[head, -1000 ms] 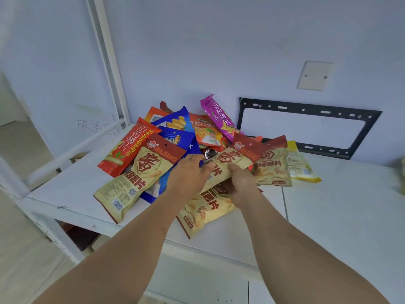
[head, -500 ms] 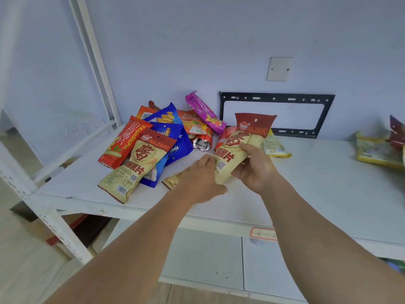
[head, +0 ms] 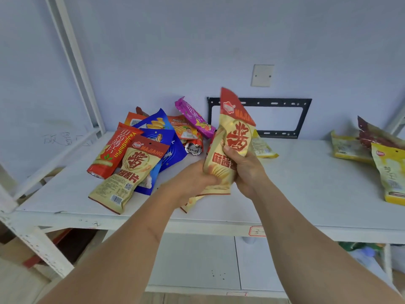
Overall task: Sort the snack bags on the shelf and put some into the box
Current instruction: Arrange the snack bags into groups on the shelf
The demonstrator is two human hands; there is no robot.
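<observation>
Both hands are up over the shelf front, gathering matching bags. The right hand [head: 245, 170] is clamped round the middle of a tan-and-red MAJIANG chip bag [head: 235, 137], held nearly upright, red header topmost. The left hand [head: 192, 183] has its fingers curled round the lower end of the same bundle; a second tan bag [head: 192, 201] pokes out under it — whether more are stacked between, cannot tell. Judged step: squaring up like bags into one stack before moving them. To do it well, align the bottom edges against the left palm and keep the grip light; these are air-filled and crushable, and slick film slips. One more MAJIANG bag [head: 129, 172] lies flat on the mixed pile [head: 166, 132], overlapping a blue bag [head: 166, 150] and beside a red yam-chip bag [head: 114, 150] — the likely next match. White shelf board [head: 306, 183], scuffed front edge with a small label [head: 256, 231]. Yellow bags [head: 388, 172] lie well apart at the right. Pale wall, black metal bracket [head: 285, 119], blank wall plate [head: 262, 75]. No box in view.
</observation>
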